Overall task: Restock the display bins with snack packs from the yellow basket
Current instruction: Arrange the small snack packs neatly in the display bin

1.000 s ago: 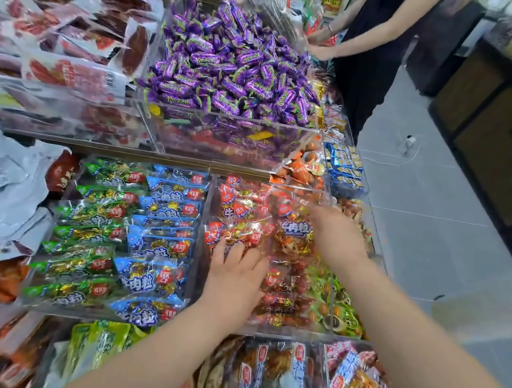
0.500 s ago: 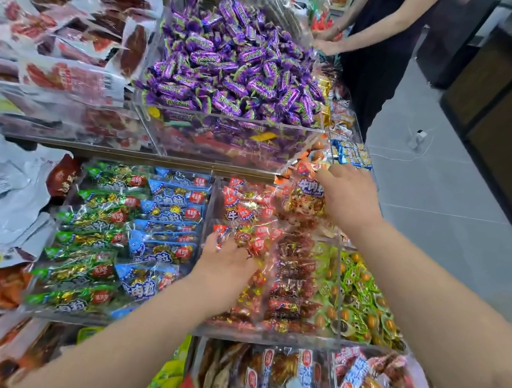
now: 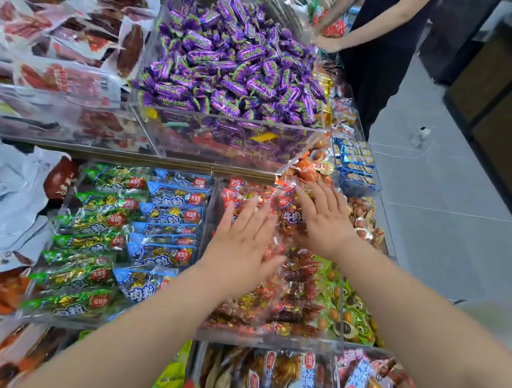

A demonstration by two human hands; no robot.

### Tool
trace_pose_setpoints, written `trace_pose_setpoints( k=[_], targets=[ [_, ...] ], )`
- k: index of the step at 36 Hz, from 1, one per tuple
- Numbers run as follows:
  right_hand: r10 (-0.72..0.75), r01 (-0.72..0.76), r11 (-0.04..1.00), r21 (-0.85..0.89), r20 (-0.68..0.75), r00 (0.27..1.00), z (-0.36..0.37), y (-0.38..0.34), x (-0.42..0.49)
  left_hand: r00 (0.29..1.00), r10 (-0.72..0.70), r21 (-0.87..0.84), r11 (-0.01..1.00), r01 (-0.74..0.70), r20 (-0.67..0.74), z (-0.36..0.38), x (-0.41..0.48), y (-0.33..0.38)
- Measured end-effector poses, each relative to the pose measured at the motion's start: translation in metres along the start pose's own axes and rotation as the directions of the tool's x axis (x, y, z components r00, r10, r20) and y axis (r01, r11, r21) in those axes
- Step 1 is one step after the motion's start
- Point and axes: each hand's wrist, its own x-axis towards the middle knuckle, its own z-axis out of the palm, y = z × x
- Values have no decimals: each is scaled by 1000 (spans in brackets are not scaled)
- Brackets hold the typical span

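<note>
Across the upper shelf tier, a clear bin heaps purple candies (image 3: 233,60). Below it, the middle display bin (image 3: 261,338) holds red snack packs (image 3: 300,268), with green and blue packs (image 3: 112,240) in the bin to its left. My left hand (image 3: 241,244) and right hand (image 3: 325,222) lie flat on the red packs, fingers (image 3: 250,214) straight and slightly spread, gripping nothing. The right hand sits farther back.

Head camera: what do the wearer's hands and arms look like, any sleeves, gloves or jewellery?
The left hand and right hand are bare: no gloves, rings or watch. The left forearm and right forearm are uncovered to the frame edge; no sleeve shows.
</note>
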Motion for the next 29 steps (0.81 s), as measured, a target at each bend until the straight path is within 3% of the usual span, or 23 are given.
trace_pose_setpoints(
  k=[4,8,10,13,16,20,24,29],
  targets=[
    [-13,30,987,-159,109,994,-7,7,5,993,32,4,999,-32,117,-10,20,-13],
    [-49,53,989,-137,28,998,-9,7,4,999,52,35,998,-52,-1,-13,20,-24],
    [-87,84,990,-111,-20,996,-6,8,2,998,-26,-88,996,31,52,-10,22,-33],
    [-114,112,990,-84,-11,993,-3,12,2,977,-172,-354,912,207,129,-12,27,-49],
    [-78,85,988,-126,57,995,-3,10,8,958,-228,-411,867,282,176,-21,34,-57],
    [-25,46,981,-191,113,993,-5,4,13,952,-220,-308,910,279,212,-33,37,-63],
    [-19,40,978,-206,105,994,-4,3,12,954,-295,-219,929,298,47,-43,38,-85],
    [14,15,985,-170,173,985,-10,-1,11,961,-274,107,955,275,-23,-33,39,-70]
  ],
)
